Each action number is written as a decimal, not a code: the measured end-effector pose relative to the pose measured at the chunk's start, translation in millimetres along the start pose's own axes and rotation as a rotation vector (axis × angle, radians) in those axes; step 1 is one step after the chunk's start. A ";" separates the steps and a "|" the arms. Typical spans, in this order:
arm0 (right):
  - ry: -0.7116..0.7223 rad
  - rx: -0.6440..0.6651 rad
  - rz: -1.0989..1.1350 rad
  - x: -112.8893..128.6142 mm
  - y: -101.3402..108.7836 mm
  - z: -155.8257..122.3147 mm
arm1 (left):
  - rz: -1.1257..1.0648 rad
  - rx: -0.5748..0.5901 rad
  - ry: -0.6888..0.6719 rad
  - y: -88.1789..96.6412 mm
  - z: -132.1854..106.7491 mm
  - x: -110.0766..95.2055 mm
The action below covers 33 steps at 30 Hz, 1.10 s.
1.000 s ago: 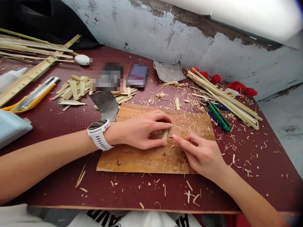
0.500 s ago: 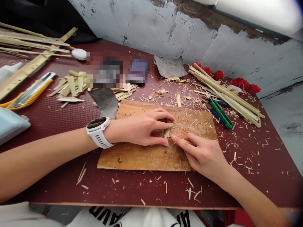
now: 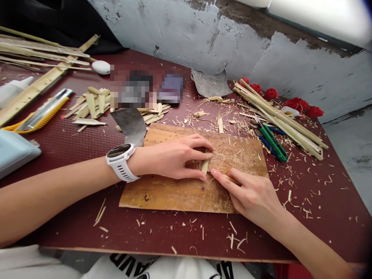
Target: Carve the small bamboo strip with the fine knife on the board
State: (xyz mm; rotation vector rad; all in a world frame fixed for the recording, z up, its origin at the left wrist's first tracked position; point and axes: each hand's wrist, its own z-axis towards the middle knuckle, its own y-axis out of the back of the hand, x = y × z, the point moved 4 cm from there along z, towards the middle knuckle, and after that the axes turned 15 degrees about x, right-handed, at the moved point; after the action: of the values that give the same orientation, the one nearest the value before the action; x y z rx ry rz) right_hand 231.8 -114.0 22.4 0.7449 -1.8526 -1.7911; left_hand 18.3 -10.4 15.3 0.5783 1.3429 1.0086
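Observation:
A short bamboo strip (image 3: 205, 166) lies on the worn wooden board (image 3: 171, 197). My left hand (image 3: 183, 157), with a white watch (image 3: 122, 161) on its wrist, holds the strip against the board between thumb and fingers. Just right of the strip, my right hand (image 3: 250, 190) is closed around a slim carving tool (image 3: 231, 179). Its index finger stretches along the tool toward the strip's near end. Most of the tool is hidden by the fingers, and its tip is too small to make out.
Green-handled cutter (image 3: 273, 142), bamboo sticks (image 3: 279, 116) and red flowers (image 3: 299, 104) lie right. A yellow utility knife (image 3: 43, 112), bamboo pieces (image 3: 90, 104) and a light blue object (image 3: 17, 151) are left. Shavings litter the table (image 3: 116, 232); a wall (image 3: 174, 35) stands behind.
My right hand has drawn slightly right and toward me, leaving a small gap from the strip. My left hand stays on the strip. The view has shifted a little.

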 end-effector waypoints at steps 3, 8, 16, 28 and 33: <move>0.010 -0.045 0.004 -0.6 3.5 1.9 | -0.003 0.002 -0.004 -0.2 -0.3 0.9; 0.019 -0.064 0.053 -2.8 4.6 4.6 | 0.007 -0.006 -0.026 -0.4 -0.7 1.0; 0.031 -0.035 0.020 0.9 6.4 5.8 | -0.004 -0.008 -0.027 -0.7 -0.4 1.9; 0.044 -0.007 -0.020 1.6 7.3 4.6 | 0.001 0.001 -0.010 -1.8 -1.5 1.4; 0.027 -0.055 0.007 -1.2 4.3 2.9 | -0.023 -0.005 -0.008 0.6 -0.9 1.1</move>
State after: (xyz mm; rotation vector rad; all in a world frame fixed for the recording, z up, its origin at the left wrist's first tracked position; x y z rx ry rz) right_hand 230.5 -111.0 26.5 0.7373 -1.7792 -1.8111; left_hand 17.2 -9.4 15.1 0.5622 1.3368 0.9897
